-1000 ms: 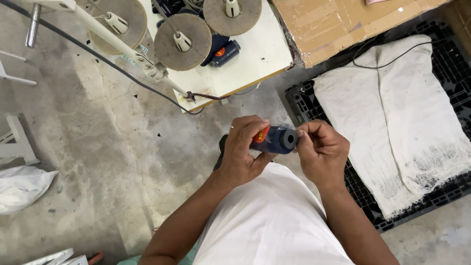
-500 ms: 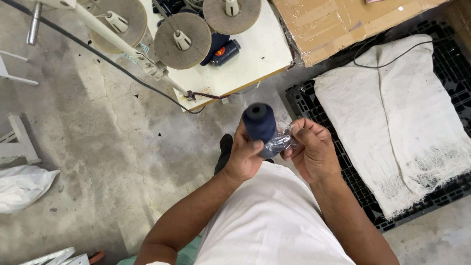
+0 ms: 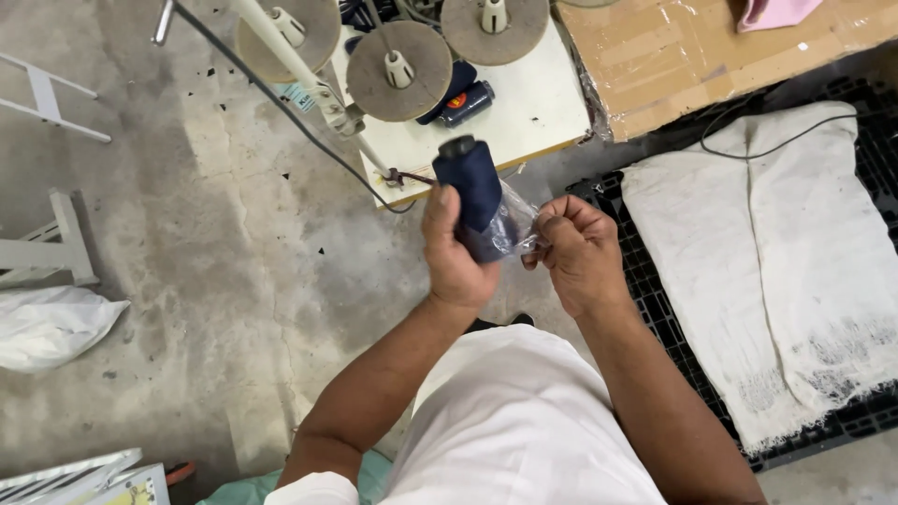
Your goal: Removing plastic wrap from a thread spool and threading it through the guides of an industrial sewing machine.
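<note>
The spool of thread [image 3: 470,187] is dark navy blue, and the plastic wrap [image 3: 513,227] around its lower part is clear and shiny. The table [image 3: 538,103] is cream white, with three round discs [image 3: 399,71] in dull brown-grey. A second spool [image 3: 468,103] on it is navy with an orange-red end. The floor [image 3: 206,243] is grey concrete with dark stains. The cloth [image 3: 776,252] is off-white on a black crate [image 3: 655,318]. The cardboard [image 3: 692,56] is light brown, the shirt [image 3: 524,421] white

Clear plastic wrapper [image 3: 513,223] half off navy thread cone [image 3: 470,182]
</note>
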